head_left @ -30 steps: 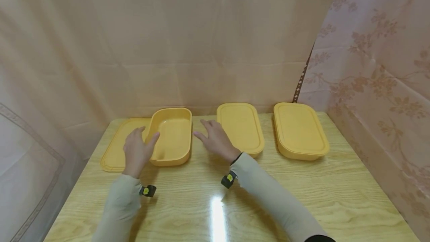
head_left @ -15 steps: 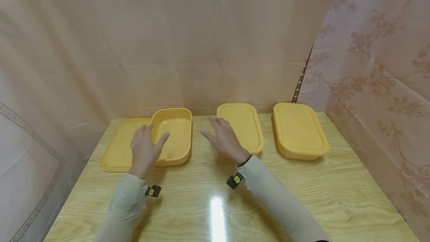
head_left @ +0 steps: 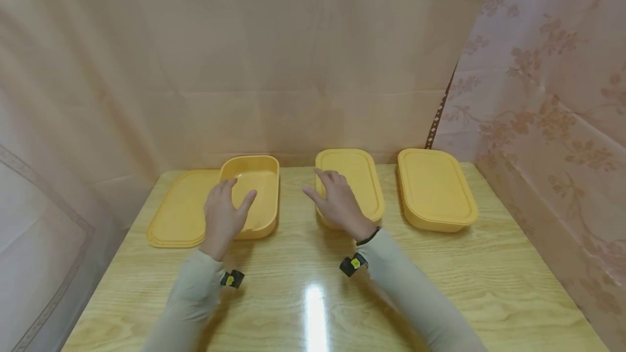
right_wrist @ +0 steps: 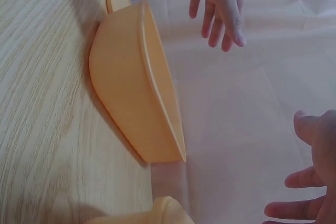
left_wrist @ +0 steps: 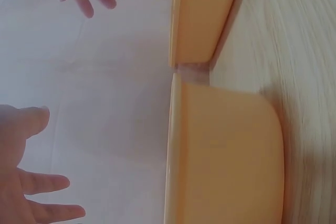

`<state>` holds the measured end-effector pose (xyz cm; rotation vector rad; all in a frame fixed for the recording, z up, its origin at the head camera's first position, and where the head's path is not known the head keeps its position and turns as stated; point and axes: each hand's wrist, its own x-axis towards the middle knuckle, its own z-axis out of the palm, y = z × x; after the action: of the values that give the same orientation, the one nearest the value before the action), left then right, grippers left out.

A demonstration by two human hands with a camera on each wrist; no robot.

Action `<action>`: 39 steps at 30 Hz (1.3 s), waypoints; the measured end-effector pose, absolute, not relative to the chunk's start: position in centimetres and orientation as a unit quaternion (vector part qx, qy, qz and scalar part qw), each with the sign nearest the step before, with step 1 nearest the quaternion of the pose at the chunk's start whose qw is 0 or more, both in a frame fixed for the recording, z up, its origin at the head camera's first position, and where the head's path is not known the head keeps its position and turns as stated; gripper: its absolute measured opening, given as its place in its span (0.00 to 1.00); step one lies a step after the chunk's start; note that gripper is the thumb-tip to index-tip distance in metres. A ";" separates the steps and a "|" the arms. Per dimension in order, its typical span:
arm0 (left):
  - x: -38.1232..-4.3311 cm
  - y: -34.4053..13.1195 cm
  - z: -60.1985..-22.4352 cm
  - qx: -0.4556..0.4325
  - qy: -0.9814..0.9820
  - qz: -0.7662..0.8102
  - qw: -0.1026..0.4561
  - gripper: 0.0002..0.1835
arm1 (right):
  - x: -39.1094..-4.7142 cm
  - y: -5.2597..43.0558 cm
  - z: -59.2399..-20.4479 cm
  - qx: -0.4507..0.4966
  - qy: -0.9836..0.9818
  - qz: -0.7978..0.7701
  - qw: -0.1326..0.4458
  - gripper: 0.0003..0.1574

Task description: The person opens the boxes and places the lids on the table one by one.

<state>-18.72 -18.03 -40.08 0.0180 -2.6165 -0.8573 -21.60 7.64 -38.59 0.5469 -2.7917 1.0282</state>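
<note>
Much of the head view is hanging cloth (head_left: 313,69), plain beige behind and flowered at the right; below it spreads a wood-grain table (head_left: 489,281), a bright streak of reflected light (head_left: 315,319) near its front. Two pale sleeves (head_left: 193,287) cross its near part. Along the back, spaced apart in a row, stand the lidded right-hand box (head_left: 437,186), the lidded middle box (head_left: 359,181) and, at the left, the open box (head_left: 261,192), all yellow. A loose yellow lid (head_left: 178,213) lies just left of the open box; its right edge is hidden, so I cannot tell whether they touch. The left hand (head_left: 225,219) hovers over the open box's near left corner, blocking sight of it, thumb and fingers spread wide, gripping nothing. The right hand (head_left: 342,202) hangs above the middle box's left side, covering part of it, fingers likewise parted, gripping nothing. Smallest are black wrist devices (head_left: 349,266), one beside each cuff.
</note>
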 end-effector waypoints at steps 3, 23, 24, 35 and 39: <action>-18.8 -17.5 -40.1 0.001 -0.936 -0.297 0.187 0.35 | -21.5 8.0 -38.6 0.180 -0.921 0.339 0.069 0.40; -19.7 -12.9 -39.7 -0.041 -0.922 -0.347 0.166 0.30 | -21.2 9.8 -39.0 0.151 -0.930 0.327 0.072 0.41; -19.8 -12.6 -39.6 -0.043 -0.921 -0.350 0.165 0.29 | -21.2 9.9 -39.0 0.150 -0.930 0.328 0.074 0.41; -19.9 -10.0 -40.1 -0.074 -0.932 -0.323 0.145 0.33 | -20.6 11.4 -39.7 0.149 -0.931 0.323 0.081 0.42; -19.9 -9.4 -40.3 -0.077 -0.938 -0.316 0.123 0.35 | -20.3 12.1 -39.8 0.152 -0.934 0.313 0.084 0.42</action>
<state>-19.87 -9.39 -40.25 -0.2241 -2.7351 -0.9204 -20.30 12.11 -39.75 0.4527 -2.7871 0.9340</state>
